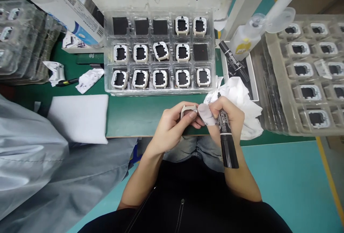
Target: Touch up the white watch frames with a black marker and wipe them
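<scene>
Between the thumb and fingers of my left hand is a light beige watch case, held above the table's front edge. My right hand is closed around a black marker pen, whose thick end points down toward my forearm. The same hand pinches a white cloth close to the case, and I cannot tell whether they touch. Past my hands stands a clear plastic tray with several similar cases in its pockets; a few pockets show only black squares.
White crumpled cloth lies right of my hands. Behind it, a white box holds markers, beside a squeeze bottle. Stacked trays stand at right, more at left. A white foam sheet lies near a person's grey sleeve.
</scene>
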`<control>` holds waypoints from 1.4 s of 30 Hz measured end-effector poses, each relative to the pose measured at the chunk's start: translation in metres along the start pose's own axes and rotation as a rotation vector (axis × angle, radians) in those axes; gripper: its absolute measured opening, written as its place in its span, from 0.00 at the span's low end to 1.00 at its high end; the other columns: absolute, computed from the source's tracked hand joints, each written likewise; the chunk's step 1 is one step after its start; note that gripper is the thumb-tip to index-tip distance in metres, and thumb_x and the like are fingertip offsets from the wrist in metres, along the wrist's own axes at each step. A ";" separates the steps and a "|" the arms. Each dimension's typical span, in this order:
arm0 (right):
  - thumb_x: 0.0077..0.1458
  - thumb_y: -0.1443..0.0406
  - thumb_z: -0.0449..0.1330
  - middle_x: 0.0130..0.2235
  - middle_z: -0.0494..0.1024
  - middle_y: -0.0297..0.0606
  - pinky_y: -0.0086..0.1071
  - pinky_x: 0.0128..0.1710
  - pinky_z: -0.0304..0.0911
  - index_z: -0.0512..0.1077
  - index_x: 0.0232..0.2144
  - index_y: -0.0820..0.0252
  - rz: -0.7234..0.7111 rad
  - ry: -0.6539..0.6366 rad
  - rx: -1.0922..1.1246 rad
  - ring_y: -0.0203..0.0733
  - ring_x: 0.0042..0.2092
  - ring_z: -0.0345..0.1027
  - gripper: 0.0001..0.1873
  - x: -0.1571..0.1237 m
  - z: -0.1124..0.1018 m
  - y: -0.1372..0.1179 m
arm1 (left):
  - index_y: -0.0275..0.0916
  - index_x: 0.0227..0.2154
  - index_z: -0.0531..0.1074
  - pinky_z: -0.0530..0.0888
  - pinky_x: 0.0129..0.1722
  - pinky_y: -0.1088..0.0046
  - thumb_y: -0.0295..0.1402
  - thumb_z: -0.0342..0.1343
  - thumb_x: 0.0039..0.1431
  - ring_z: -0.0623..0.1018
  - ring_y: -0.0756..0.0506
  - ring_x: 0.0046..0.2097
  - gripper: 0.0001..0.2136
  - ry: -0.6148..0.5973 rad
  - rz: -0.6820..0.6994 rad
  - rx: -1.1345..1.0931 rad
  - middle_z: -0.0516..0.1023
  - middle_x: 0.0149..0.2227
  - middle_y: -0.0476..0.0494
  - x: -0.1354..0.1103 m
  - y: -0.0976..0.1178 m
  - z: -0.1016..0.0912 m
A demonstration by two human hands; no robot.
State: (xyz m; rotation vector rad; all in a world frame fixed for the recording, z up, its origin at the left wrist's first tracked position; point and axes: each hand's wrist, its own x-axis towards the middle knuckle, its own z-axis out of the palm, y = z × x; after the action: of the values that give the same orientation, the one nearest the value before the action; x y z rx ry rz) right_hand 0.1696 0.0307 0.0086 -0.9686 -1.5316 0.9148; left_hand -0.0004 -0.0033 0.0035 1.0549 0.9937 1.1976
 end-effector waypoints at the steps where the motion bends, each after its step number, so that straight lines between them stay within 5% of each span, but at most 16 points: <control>1: 0.68 0.59 0.75 0.26 0.60 0.22 0.30 0.27 0.51 0.59 0.28 0.53 -0.002 0.000 -0.007 0.31 0.27 0.51 0.28 -0.002 0.001 0.001 | 0.38 0.50 0.84 0.87 0.41 0.71 0.44 0.66 0.78 0.90 0.45 0.37 0.13 0.006 0.007 0.016 0.90 0.39 0.43 0.000 0.000 0.000; 10: 0.62 0.65 0.72 0.26 0.58 0.23 0.31 0.26 0.47 0.61 0.30 0.52 -0.071 -0.060 -0.220 0.33 0.27 0.47 0.21 -0.006 0.007 -0.001 | 0.43 0.53 0.86 0.80 0.43 0.70 0.37 0.61 0.81 0.85 0.45 0.40 0.10 0.061 0.152 0.372 0.91 0.44 0.45 -0.001 -0.004 -0.002; 16: 0.64 0.64 0.71 0.26 0.58 0.22 0.32 0.26 0.46 0.60 0.31 0.52 -0.084 -0.026 -0.277 0.32 0.26 0.47 0.21 -0.008 0.010 0.001 | 0.43 0.53 0.87 0.74 0.36 0.72 0.36 0.59 0.81 0.80 0.47 0.34 0.11 0.098 0.159 0.439 0.87 0.36 0.48 -0.002 -0.005 -0.001; 24: 0.69 0.59 0.71 0.26 0.57 0.25 0.33 0.26 0.48 0.58 0.29 0.52 -0.036 0.146 -0.236 0.34 0.28 0.49 0.25 -0.008 0.008 -0.001 | 0.42 0.51 0.85 0.84 0.42 0.70 0.44 0.64 0.79 0.88 0.45 0.37 0.12 0.093 0.077 0.187 0.90 0.38 0.46 0.000 -0.005 0.003; 34: 0.66 0.61 0.69 0.25 0.57 0.23 0.34 0.26 0.45 0.61 0.29 0.52 -0.110 0.064 -0.363 0.33 0.26 0.46 0.21 -0.009 0.014 0.004 | 0.42 0.49 0.86 0.79 0.38 0.72 0.40 0.65 0.78 0.83 0.47 0.35 0.09 0.113 0.114 0.323 0.87 0.36 0.48 -0.001 -0.008 -0.002; 42: 0.70 0.66 0.68 0.25 0.56 0.24 0.33 0.26 0.49 0.57 0.27 0.52 -0.137 0.288 -0.352 0.33 0.26 0.48 0.25 -0.007 0.010 -0.001 | 0.39 0.52 0.83 0.90 0.41 0.69 0.45 0.69 0.75 0.91 0.44 0.38 0.15 0.061 -0.062 -0.080 0.92 0.44 0.41 0.001 -0.003 0.003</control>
State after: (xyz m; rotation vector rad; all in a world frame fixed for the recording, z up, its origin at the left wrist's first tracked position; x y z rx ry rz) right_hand 0.1604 0.0229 0.0052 -1.1719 -1.5131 0.3928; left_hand 0.0034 -0.0028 0.0008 0.9232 1.0103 1.2143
